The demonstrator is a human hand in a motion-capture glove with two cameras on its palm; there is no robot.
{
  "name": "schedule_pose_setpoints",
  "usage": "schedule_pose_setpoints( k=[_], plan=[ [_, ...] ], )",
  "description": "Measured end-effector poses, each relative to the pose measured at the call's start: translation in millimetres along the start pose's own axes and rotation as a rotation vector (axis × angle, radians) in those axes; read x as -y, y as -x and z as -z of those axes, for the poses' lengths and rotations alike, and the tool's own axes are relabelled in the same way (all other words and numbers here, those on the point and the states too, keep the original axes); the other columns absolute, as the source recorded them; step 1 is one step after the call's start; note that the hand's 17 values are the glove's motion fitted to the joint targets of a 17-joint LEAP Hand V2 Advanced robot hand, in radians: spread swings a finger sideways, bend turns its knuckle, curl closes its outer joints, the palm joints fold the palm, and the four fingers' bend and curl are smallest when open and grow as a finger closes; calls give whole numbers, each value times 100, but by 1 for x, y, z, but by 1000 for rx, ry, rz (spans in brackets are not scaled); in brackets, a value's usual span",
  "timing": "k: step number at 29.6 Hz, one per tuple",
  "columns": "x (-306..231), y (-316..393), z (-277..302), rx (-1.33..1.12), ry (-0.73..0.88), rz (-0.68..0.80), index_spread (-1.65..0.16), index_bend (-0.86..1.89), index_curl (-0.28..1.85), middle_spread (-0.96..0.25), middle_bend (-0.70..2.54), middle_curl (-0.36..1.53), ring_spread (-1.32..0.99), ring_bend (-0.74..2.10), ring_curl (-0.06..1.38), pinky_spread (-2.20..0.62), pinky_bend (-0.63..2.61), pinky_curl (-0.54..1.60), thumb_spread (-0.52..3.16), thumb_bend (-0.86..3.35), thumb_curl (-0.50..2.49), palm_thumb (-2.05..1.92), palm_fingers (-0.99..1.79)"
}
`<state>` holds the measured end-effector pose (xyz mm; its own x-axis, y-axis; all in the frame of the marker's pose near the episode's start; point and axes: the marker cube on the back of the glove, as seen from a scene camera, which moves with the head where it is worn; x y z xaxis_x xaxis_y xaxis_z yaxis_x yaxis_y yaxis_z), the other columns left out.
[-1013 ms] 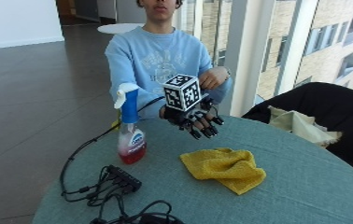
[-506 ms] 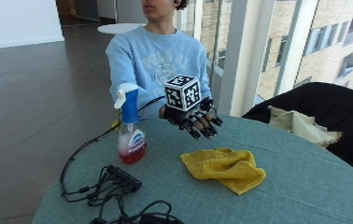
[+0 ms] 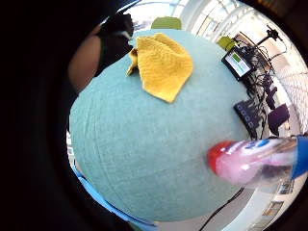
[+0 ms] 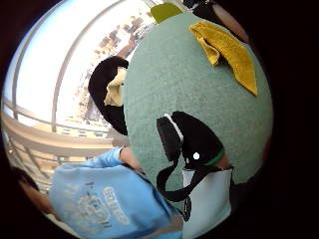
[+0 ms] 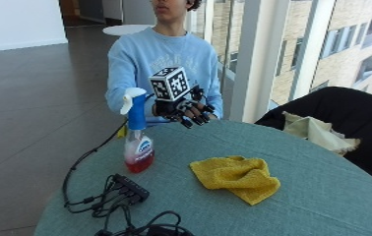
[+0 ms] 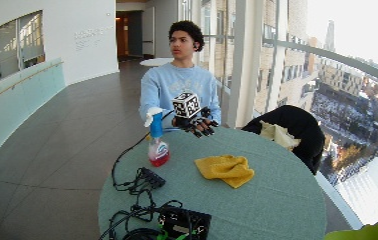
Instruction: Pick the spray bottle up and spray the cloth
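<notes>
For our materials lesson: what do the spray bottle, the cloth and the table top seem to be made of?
Spray bottle: clear glossy plastic, probably; red liquid shows through, blue neck, white trigger. Cloth: soft yellow fabric with a nubbly weave, crumpled in folds. Table top: matte teal, faintly woven look; likely a fabric covering.

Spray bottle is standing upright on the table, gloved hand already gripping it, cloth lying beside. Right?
Not quite. The spray bottle stands upright on the table and the cloth lies beside it, but the outside view shows the gloved hand hovering apart from it, fingers relaxed.
</notes>
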<state>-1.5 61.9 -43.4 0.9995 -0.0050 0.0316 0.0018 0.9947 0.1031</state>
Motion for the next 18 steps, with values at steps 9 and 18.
schedule_pose_setpoints(
  k=[9,18],
  plan=[
    [-54,-31,25,112,-151,-100,-42,13,25,-7,28,34,2,23,25,21,30,30,115,6,24,56,51],
    [-94,-68,55,270,-457,-328,-41,13,25,-7,29,36,2,27,27,20,29,31,114,2,26,59,57]
  ],
)
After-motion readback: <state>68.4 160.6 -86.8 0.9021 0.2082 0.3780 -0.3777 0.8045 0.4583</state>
